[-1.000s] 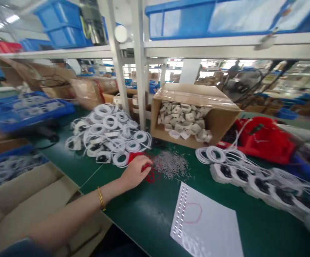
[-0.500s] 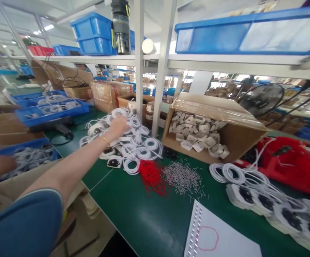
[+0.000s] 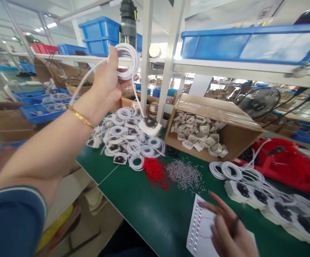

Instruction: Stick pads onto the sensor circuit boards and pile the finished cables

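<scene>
Raised toward the shelf, my left hand (image 3: 110,76) is closed around a coil of white cable (image 3: 130,59), thumb on the near side. From the coil hangs a white housing with a black insert (image 3: 150,125), just over a pile of similar coiled cables and housings (image 3: 117,134). One loose cable end trails back over the wrist. My right hand (image 3: 228,228) is at lower right above a spiral notebook (image 3: 194,232); its forefinger and another finger are stretched out and somewhat blurred. Nothing held shows clearly there.
Red bands (image 3: 156,171) and small metal pins (image 3: 185,173) lie mid-table. Behind them a carton (image 3: 232,141) holds white shells. Several wired housings (image 3: 262,203) line the right, before a red bin (image 3: 291,171). Shelf posts (image 3: 168,64) stand close to my left hand.
My left hand has risen from the pile, bringing up the coil of white cable with its housing hanging. My right hand has come into view over the notebook.
</scene>
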`<state>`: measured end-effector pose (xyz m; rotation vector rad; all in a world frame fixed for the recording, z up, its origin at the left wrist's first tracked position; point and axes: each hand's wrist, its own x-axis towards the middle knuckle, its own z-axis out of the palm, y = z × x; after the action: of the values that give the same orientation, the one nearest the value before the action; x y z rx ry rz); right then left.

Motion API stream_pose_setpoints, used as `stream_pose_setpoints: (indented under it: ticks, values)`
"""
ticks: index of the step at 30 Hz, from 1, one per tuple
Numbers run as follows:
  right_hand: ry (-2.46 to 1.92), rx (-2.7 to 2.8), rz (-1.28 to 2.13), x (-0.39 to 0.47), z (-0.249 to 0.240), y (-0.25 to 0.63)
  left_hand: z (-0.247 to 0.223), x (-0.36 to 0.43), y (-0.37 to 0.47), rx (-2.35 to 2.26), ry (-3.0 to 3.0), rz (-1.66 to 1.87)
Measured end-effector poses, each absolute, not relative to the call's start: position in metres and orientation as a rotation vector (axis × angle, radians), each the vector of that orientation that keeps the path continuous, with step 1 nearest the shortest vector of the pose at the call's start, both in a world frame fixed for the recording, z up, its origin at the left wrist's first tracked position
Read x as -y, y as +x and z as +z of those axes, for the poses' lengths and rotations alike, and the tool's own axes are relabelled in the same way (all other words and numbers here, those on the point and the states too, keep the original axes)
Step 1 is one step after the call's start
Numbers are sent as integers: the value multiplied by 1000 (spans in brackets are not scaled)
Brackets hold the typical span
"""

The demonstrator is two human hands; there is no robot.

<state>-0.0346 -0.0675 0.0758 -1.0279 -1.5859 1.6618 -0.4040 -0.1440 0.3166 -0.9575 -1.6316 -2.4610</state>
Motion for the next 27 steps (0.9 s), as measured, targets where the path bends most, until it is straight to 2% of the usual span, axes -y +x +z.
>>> stream_pose_setpoints:
  ticks: [4, 7, 10, 12, 14, 16, 17, 19, 21, 22, 23, 27]
  values:
    - [-381, 1288, 2455, 82, 94, -124, 296, 147, -335, 1536, -985, -2931]
    - [-111, 1219, 2649, 100, 88, -145, 254, 147, -316, 1467, -820, -3069]
    - [-266, 1274, 2627, 120, 72, -135, 202, 151, -319, 1443, -610, -3129]
    - [-503, 1426, 2343, 126, 59, -122, 165, 159, -325, 1527, -509, -3099]
    - [-688, 1702, 1829, 122, 47, -109, 129, 175, -332, 1729, -486, -2994]
    - [-764, 2019, 1258, 115, 33, -96, 98, 196, -341, 2170, -563, -2763]
    - [-787, 2167, 1007, 111, 27, -90, 86, 208, -345, 2511, -679, -2537]
    - [-828, 2419, 609, 106, 16, -78, 65, 229, -349, 3101, -914, -1689]
    - [-855, 2602, 346, 105, 8, -71, 49, 244, -340, 3102, -1008, -937]
    - [-841, 2671, 255, 105, 6, -69, 42, 247, -329, 2971, -1073, -790]
    - [-813, 2727, 188, 106, 5, -68, 35, 247, -315, 2829, -1164, -780]
    - [-709, 2852, 97, 112, 2, -65, 7, 224, -247, 2601, -1753, -1244]
